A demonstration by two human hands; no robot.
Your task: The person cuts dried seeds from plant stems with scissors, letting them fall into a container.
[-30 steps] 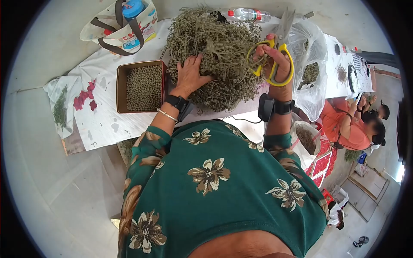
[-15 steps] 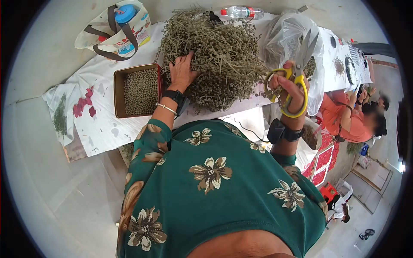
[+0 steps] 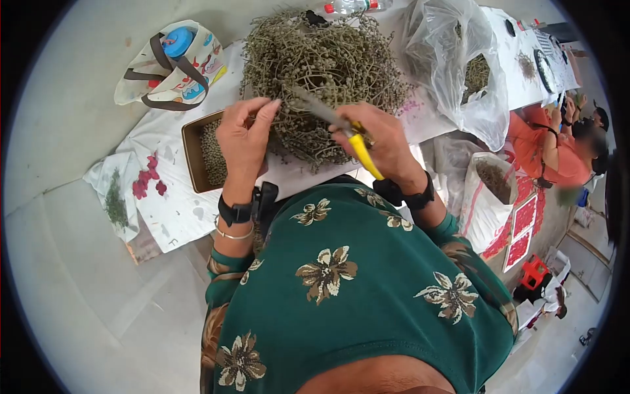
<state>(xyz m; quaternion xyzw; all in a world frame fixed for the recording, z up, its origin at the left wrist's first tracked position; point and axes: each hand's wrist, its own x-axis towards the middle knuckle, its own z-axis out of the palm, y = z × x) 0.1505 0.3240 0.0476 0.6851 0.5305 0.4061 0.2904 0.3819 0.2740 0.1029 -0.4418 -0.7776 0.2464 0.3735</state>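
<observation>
A large heap of dried stems with small round pods (image 3: 321,72) lies on the white-covered table. My right hand (image 3: 377,141) is wrapped round the yellow handles of the scissors (image 3: 328,115), whose blades point up and left over the heap. To the left, my left hand (image 3: 246,131) is raised over the edge of the tin, thumb and forefinger close together at the heap's side; whatever they hold is too small to make out. The rectangular tin (image 3: 191,154) contains loose round pods (image 3: 213,154) and is partly hidden by that hand.
A patterned tote bag (image 3: 197,88) with a blue-lidded container stands at the upper left. Pink petals (image 3: 149,176) lie on the cloth (image 3: 180,217). A bottle (image 3: 354,6), a clear plastic bag (image 3: 433,65) and a white sack (image 3: 482,210) are rightward; a person in orange (image 3: 548,148) works beyond.
My left hand has lifted off the heap and moved beside the tin's edge. My right hand has come left and inward, turning the scissors so the blades point left. The view has shifted slightly.
</observation>
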